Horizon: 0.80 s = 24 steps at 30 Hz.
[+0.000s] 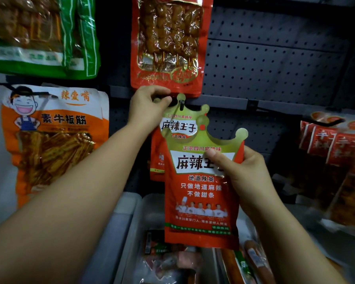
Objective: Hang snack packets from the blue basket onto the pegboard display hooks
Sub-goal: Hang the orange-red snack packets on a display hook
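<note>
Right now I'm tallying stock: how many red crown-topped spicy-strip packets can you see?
2: one red crown-topped packet held in the right hand, another hanging on the hook by the left hand. More may hide behind it.

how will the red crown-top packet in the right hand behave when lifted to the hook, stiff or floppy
The red crown-top packet probably stays fairly flat: it hangs straight from the right hand, pinched near its top. Its glossy film looks slippery. It is likely light, since the fingers alone hold it.
</note>
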{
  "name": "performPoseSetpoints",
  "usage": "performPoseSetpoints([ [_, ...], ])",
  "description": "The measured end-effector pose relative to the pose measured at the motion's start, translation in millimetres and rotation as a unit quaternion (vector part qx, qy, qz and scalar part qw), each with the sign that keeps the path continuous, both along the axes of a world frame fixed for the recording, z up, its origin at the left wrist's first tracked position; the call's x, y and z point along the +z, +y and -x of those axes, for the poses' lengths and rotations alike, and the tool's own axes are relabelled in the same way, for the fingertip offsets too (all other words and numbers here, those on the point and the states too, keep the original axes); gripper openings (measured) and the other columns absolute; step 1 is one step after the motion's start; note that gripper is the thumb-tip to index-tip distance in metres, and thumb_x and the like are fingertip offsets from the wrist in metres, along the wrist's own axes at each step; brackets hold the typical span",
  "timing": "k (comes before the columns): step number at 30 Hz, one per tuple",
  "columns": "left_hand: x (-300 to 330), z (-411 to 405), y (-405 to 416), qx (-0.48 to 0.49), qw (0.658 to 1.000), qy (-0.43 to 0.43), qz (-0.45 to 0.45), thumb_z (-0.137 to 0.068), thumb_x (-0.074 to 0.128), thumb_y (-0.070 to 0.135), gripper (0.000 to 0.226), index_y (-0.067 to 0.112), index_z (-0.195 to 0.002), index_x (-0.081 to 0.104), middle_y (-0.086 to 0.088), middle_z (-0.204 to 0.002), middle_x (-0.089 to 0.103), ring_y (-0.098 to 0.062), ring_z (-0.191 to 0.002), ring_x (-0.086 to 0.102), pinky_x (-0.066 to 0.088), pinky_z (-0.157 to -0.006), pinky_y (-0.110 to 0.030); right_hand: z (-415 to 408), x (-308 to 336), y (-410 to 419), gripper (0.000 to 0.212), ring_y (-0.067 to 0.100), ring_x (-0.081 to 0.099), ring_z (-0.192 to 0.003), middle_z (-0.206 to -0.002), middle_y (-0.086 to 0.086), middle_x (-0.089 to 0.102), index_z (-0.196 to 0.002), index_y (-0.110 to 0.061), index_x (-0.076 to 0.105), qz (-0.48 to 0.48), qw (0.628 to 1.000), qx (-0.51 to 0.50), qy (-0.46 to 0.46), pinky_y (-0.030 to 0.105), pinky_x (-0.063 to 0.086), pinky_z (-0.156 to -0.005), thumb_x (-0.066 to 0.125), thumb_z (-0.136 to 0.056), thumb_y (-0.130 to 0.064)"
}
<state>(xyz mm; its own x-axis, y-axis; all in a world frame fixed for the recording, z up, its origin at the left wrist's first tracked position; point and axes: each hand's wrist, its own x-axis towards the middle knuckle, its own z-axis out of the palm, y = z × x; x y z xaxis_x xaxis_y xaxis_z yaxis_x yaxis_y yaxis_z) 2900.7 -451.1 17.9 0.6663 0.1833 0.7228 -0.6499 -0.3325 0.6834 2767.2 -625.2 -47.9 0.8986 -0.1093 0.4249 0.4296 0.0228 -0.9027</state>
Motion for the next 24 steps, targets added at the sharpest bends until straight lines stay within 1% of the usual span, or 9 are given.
performPoseSetpoints([
  [2, -3.6, 16.7, 7.8, -0.026, 1.0, -0.015, 0.005, -0.085, 0.065, 0.019, 0.014, 0.032, -0.084, 0.063, 0.007, -0.101, 0.064, -0.005, -0.094, 0.06, 0.047, -0.083, -0.019, 0.5, -0.4, 3.8, 0.01, 0.026, 0.074, -0.07, -0.081, 0.009, 0.076, -0.075, -0.024, 0.073, 0.003, 1.0, 0.011, -0.005, 0.026, 0.056, -0.056, 0.076, -0.072, -0.033],
  [6, -13.2, 57.9, 21.5, -0.157, 0.987, 0.029, 0.027, -0.092, 0.057, 0.023, 0.016, 0.027, -0.078, 0.063, 0.011, -0.068, 0.068, 0.0, -0.064, 0.063, 0.05, -0.063, -0.015, 3.2, -2.3, 10.3, 0.017, 0.025, 0.074, -0.075, -0.084, 0.007, 0.076, -0.081, -0.022, 0.073, 0.006, 0.999, 0.033, -0.01, 0.027, 0.057, -0.06, 0.073, -0.072, -0.036],
  [8, -17.0, 80.3, 24.9, -0.215, 0.975, 0.056, -0.019, -0.093, 0.052, 0.036, 0.023, 0.024, -0.078, 0.065, 0.01, -0.066, 0.069, -0.002, -0.062, 0.063, 0.049, -0.059, -0.012, 4.9, -2.8, 15.0, 0.016, 0.025, 0.074, -0.075, -0.084, 0.008, 0.076, -0.084, -0.019, 0.071, 0.007, 0.999, 0.042, -0.016, 0.027, 0.057, -0.06, 0.073, -0.075, -0.032],
  [10, -20.4, 99.1, 24.0, -0.253, 0.963, 0.065, -0.06, -0.084, 0.051, 0.046, 0.028, 0.025, -0.075, 0.067, 0.011, -0.067, 0.07, 0.0, -0.063, 0.064, 0.047, -0.057, -0.009, 7.4, -1.2, 20.2, 0.018, 0.024, 0.074, -0.076, -0.084, 0.008, 0.076, -0.087, -0.015, 0.07, 0.008, 0.999, 0.047, -0.025, 0.027, 0.057, -0.061, 0.072, -0.075, -0.028],
  [12, -21.4, 111.5, 22.6, -0.241, 0.967, 0.046, -0.066, -0.075, 0.059, 0.043, 0.019, 0.026, -0.073, 0.068, 0.012, -0.067, 0.07, 0.002, -0.063, 0.064, 0.048, -0.056, -0.01, 10.8, 2.4, 24.8, 0.021, 0.024, 0.074, -0.076, -0.084, 0.008, 0.076, -0.089, -0.01, 0.07, 0.014, 0.998, 0.051, -0.042, 0.027, 0.058, -0.062, 0.071, -0.075, -0.026],
  [15, -18.4, 122.0, 25.0, -0.204, 0.978, 0.011, -0.045, -0.078, 0.067, 0.03, 0.008, 0.023, -0.074, 0.069, 0.009, -0.064, 0.068, -0.003, -0.061, 0.062, 0.051, -0.057, -0.016, 18.3, 8.9, 31.6, 0.014, 0.021, 0.074, -0.074, -0.081, 0.005, 0.076, -0.085, -0.013, 0.07, 0.018, 0.994, 0.059, -0.086, 0.025, 0.057, -0.061, 0.069, -0.077, -0.025],
  [18, -13.0, 131.2, 28.7, -0.188, 0.981, -0.032, -0.035, -0.075, 0.066, 0.034, 0.012, 0.023, -0.069, 0.067, 0.004, -0.06, 0.063, -0.009, -0.059, 0.057, 0.047, -0.054, -0.019, 26.0, 13.3, 37.0, 0.011, 0.018, 0.074, -0.072, -0.079, 0.002, 0.076, -0.077, -0.022, 0.07, 0.021, 0.99, 0.059, -0.128, 0.022, 0.055, -0.059, 0.066, -0.078, -0.032],
  [20, -9.3, 136.6, 28.5, -0.193, 0.979, -0.053, -0.033, -0.076, 0.062, 0.035, 0.016, 0.023, -0.065, 0.063, 0.007, -0.057, 0.059, -0.004, -0.054, 0.052, 0.041, -0.051, -0.014, 29.5, 15.2, 38.8, 0.012, 0.017, 0.074, -0.071, -0.077, 0.001, 0.076, -0.075, -0.023, 0.07, 0.02, 0.988, 0.055, -0.142, 0.02, 0.054, -0.058, 0.065, -0.078, -0.034],
  [24, 2.3, 135.5, 24.4, -0.186, 0.977, -0.06, -0.091, -0.094, 0.052, 0.019, 0.029, 0.018, -0.066, 0.051, 0.011, -0.052, 0.051, 0.003, -0.048, 0.043, 0.036, -0.05, -0.01, 30.6, 18.0, 39.4, 0.019, 0.017, 0.073, -0.069, -0.076, 0.002, 0.076, -0.077, -0.017, 0.069, -0.004, 0.99, 0.039, -0.136, 0.022, 0.054, -0.057, 0.066, -0.075, -0.036],
])
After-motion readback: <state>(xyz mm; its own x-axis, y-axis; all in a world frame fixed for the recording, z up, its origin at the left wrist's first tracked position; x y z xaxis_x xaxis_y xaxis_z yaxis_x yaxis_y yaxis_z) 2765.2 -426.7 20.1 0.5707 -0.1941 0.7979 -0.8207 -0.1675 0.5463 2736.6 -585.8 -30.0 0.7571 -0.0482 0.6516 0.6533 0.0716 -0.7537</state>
